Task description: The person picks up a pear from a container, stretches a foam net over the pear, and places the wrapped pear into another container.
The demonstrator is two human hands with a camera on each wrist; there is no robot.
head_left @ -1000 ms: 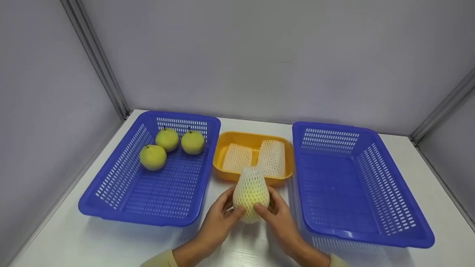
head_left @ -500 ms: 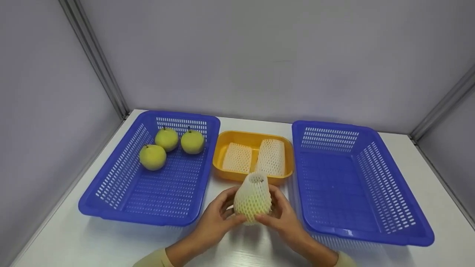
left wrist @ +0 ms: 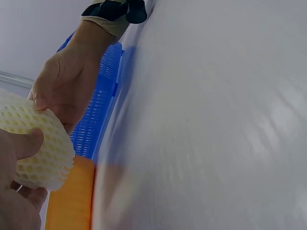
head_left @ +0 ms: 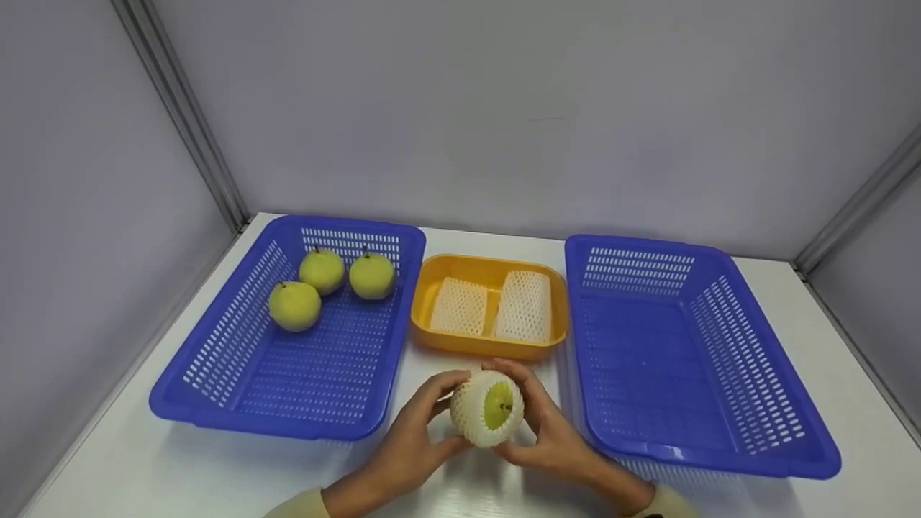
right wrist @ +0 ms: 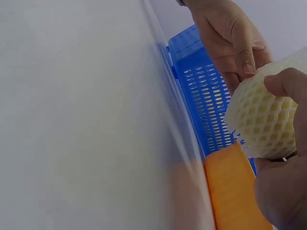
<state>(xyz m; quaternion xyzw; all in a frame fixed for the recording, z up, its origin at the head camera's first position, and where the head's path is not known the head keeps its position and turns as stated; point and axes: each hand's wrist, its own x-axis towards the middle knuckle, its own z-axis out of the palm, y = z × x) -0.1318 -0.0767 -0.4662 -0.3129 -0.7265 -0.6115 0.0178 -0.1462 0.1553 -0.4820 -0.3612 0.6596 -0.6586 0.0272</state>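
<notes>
Pear [head_left: 496, 406] in a white foam net [head_left: 469, 411] is held over the desk [head_left: 216, 471], pinched between our left hand [head_left: 412, 437] and our right hand [head_left: 559, 437], and we judge it could drop if either grip slackens.

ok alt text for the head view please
Left hand and right hand hold a pear in a foam net. Behind: an orange tub of two more nets, between a blue basket of three pears and another blue basket.
</notes>
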